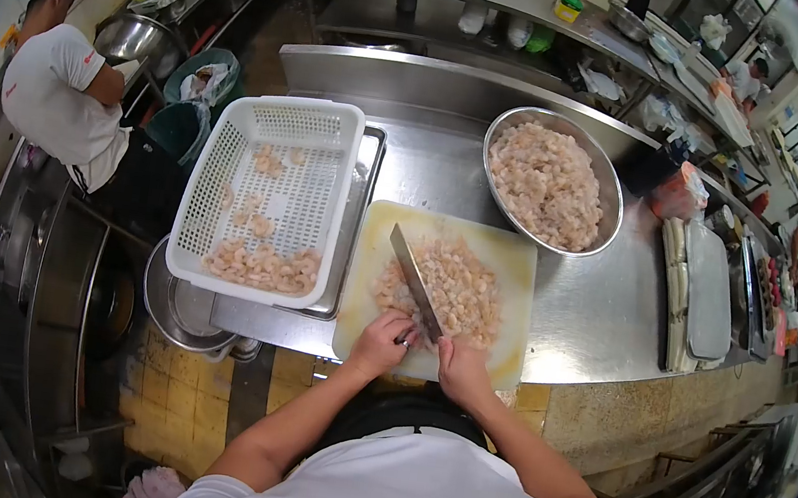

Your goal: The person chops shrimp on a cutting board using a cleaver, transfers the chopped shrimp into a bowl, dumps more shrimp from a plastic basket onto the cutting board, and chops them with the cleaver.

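Steel counter (601,321), kitchen. Left: white basket (310,197), loose shrimp (260,268) inside. Middle: cutting board (519,285) with chopped shrimp (462,288); left hand (384,342) curled beside the knife (416,280), can't tell if holding anything; right hand (464,368) closed around its near end. Right: bowl (615,205) of heaped shrimp (547,183), by board's corner. Risk: blade slipping leftward on slick pieces could nick the left hand.

Head-worn wide view, forward and down over counter (600,326)
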Demonstrator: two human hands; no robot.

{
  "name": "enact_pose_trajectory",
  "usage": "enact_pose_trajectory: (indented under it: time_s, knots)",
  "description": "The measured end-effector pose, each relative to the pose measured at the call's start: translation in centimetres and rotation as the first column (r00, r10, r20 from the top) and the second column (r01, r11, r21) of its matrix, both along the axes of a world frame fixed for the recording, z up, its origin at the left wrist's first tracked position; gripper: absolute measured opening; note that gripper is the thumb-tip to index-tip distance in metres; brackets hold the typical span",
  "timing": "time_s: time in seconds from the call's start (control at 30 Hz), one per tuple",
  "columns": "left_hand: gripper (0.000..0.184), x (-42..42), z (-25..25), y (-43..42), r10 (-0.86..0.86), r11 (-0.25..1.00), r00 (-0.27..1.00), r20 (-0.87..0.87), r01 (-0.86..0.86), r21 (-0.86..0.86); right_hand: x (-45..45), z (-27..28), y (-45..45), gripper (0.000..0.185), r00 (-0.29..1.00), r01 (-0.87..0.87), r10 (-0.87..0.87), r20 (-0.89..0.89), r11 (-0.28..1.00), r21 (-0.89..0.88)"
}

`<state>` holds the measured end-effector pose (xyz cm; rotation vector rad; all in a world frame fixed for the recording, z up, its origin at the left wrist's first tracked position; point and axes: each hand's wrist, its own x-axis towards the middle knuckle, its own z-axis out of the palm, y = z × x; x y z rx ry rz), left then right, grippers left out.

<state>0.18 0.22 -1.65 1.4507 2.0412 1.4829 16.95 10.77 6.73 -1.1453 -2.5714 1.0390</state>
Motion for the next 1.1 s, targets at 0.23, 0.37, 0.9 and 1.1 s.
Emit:
enact_pose_trajectory:
  time_s: [0.23, 0.37, 0.9, 1.1]
  knots:
    - [0.015, 0.1, 0.2, 0.2, 0.035, 0.999, 0.999, -0.007, -0.035, 0.006, -0.4, 4.6, 0.6, 0.045, 0.998, 0.067, -0.067, 0.005, 0.995, -0.077]
    - [0.015, 0.2, 0.3, 0.2, 0.050, 0.999, 0.998, 0.038, -0.050, 0.001, 0.0, 1.8, 0.6, 0.045, 0.996, 0.038, -0.038, -0.075, 0.999, 0.006]
    - [0.032, 0.7, 1.2, -0.6, -0.060, 0.995, 0.998, 0.006, 0.060, -0.079, 1.8, 1.2, 2.8, 0.047, 0.994, 0.102, -0.102, 0.044, 0.995, 0.004]
    - [0.031, 1.1, 2.0, -0.8, 0.008, 1.000, 0.998, -0.054, -0.008, 0.003, 1.1, 6.6, 1.3, 0.048, 0.995, 0.089, -0.090, -0.039, 0.996, -0.021]
